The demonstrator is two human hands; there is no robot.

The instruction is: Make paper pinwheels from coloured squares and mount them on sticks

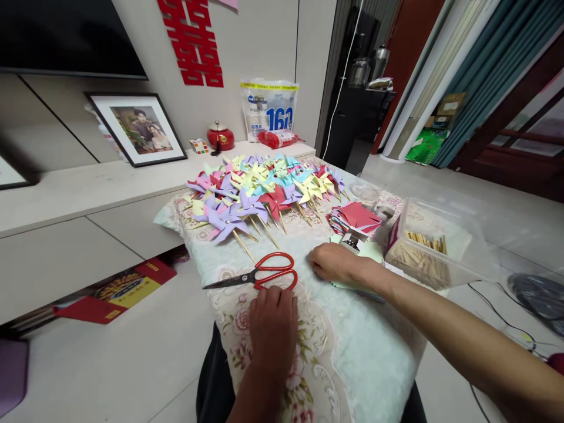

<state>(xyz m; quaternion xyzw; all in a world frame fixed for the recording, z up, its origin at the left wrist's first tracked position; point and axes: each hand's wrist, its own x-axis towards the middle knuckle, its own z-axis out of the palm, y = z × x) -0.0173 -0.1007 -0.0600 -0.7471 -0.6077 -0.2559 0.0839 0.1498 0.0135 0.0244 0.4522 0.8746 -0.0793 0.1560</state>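
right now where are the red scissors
The red scissors lie flat on the floral cloth near the middle of the head view, just beyond the left hand, left of the right hand, below the paper pinwheels.

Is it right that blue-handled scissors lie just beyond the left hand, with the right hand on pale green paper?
Not quite: the scissors have red handles, as the head view shows. They do lie just beyond the left hand, and the right hand rests on pale green paper.
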